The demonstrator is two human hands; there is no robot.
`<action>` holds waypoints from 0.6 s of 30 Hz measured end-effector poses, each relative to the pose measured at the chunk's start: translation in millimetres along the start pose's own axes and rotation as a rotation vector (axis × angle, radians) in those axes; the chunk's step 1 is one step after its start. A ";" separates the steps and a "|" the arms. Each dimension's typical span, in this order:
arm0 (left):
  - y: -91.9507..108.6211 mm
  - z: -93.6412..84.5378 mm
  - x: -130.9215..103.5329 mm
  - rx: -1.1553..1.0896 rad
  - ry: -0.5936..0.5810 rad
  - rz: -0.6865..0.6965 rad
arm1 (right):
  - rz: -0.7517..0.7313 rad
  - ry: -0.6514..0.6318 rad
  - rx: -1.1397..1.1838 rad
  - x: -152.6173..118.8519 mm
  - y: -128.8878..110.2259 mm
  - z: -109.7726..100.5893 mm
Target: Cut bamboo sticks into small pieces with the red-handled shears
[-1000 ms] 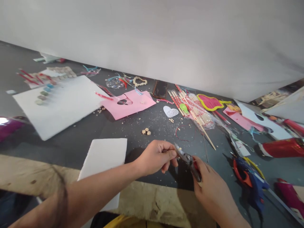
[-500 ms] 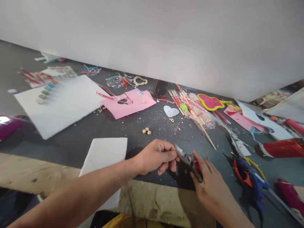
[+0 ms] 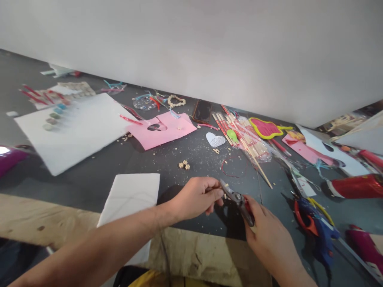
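Shut around the handles of a pair of pruning shears, my right hand is low in the head view, right of centre. The shears point up and left, with their blades near my left fingertips. My left hand is closed in a pinch beside the blade tip. What it pinches is too small and hidden to make out. Small pale pieces show around the blades. Beyond my left hand, a little cluster of pale beads or bits lies on the dark table.
White foam boards lie left, near pink paper. Chopsticks, a phone and a paper heart lie beyond my hands. A blue glue gun, orange-handled scissors and a red can stand right.
My right fingers have closed further round the handles, and the blades look nearer together. A small pale piece now shows just below the blades. My left fingers have curled in slightly.
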State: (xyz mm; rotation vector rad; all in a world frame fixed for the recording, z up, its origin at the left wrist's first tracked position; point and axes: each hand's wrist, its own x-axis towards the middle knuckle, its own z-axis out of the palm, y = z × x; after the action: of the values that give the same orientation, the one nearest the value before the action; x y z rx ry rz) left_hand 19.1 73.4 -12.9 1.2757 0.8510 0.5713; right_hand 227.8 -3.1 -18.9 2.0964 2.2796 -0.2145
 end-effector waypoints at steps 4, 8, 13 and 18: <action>0.2 -1.7 -1.1 -0.007 -0.002 0.046 | -0.003 0.023 -0.001 1.8 -3.0 -1.0; -2.0 -4.9 0.6 -0.217 -0.106 0.004 | -0.027 0.015 0.028 -0.6 -0.9 -0.6; -4.8 -8.6 2.0 -0.434 -0.261 -0.067 | -0.063 0.027 0.031 -4.2 0.9 -0.8; -5.6 -7.1 0.2 -0.419 -0.258 -0.067 | -0.076 0.069 0.009 -8.6 -1.0 1.2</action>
State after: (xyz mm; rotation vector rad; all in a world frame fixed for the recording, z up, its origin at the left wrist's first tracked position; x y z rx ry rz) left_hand 13.0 76.4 -18.9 0.9091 0.5220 0.4880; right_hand 227.5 -11.9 -19.0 2.0541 2.4046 -0.1578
